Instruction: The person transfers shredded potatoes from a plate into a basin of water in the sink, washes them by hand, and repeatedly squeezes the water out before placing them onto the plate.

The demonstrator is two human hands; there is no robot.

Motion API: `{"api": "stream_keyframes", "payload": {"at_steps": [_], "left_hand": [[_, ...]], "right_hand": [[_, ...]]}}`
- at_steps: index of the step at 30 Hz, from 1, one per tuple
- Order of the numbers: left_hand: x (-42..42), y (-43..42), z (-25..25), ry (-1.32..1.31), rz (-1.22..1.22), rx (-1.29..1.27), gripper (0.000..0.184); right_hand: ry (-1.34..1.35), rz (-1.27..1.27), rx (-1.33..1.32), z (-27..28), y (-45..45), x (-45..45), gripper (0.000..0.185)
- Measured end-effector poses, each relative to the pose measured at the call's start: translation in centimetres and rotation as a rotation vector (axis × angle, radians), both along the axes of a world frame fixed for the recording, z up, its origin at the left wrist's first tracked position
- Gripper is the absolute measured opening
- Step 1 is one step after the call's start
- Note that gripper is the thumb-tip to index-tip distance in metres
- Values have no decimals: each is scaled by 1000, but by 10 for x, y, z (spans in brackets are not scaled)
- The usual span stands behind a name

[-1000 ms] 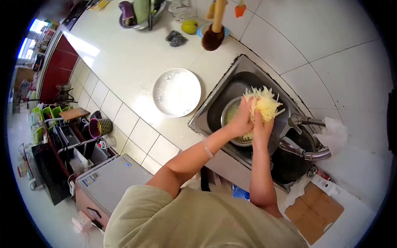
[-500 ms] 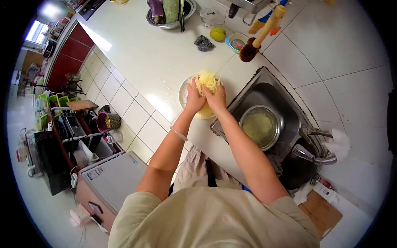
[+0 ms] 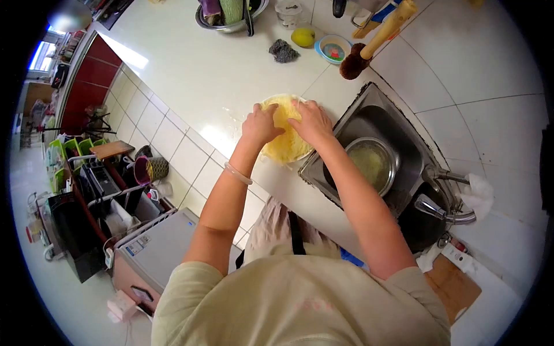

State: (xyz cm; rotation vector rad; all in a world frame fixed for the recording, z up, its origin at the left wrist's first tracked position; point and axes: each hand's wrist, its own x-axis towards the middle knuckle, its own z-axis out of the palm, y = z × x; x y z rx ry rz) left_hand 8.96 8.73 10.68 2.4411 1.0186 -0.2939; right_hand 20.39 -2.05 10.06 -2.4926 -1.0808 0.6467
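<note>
The room is looking like a kitchen: a sink (image 3: 376,121) is sitting in a counter (image 3: 190,81) with a faucet (image 3: 461,218) rising beside it, a bowl (image 3: 224,27) is holding vegetables (image 3: 232,10), a scourer (image 3: 283,51) is lying near a fruit (image 3: 303,37), and a brush (image 3: 388,30) is hanging by wall tiles (image 3: 430,75).

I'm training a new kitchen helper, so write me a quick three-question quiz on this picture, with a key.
1. Multiple choice: what are the left hand and right hand both touching?
A) a knife
B) yellow shreds
C) a towel

2. True or false: the shreds lie on a plate.

3. Fill in the blank: the metal bowl with cloudy liquid stands in the ____.

Key:
1. B
2. True
3. sink
</note>
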Motion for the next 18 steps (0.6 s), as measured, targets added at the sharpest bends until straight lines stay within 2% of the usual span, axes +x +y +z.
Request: {"api": "stream_keyframes", "payload": {"at_steps": [2, 5, 7, 10, 12, 13, 15, 16, 18], "left_hand": [[4, 5, -21, -13, -50, 2, 67], [10, 6, -30, -10, -98, 8, 66], [7, 5, -22, 4, -91, 19, 66], [-9, -13, 0, -151, -60, 132, 72], [-23, -29, 21, -52, -207, 148, 90], [-29, -36, 17, -51, -213, 144, 90], [-39, -46, 6, -141, -387, 234, 110], [-38, -46, 2, -106, -411, 208, 117], [-34, -42, -3, -118, -450, 215, 116]], "right_hand": [[-28, 161, 23, -6, 2, 0, 43], [-89, 196, -50, -22, 11, 1, 43], [-74, 189, -33, -22, 12, 4, 41], [-73, 179, 28, -4, 2, 6, 40], [-78, 172, 75, 10, -8, 4, 40], [-71, 165, 110, 13, -15, 4, 40], [-61, 151, 144, 12, -27, 2, 39], [-77, 123, 238, 9, -33, 2, 38], [-93, 87, 329, 6, -45, 1, 36]]}}
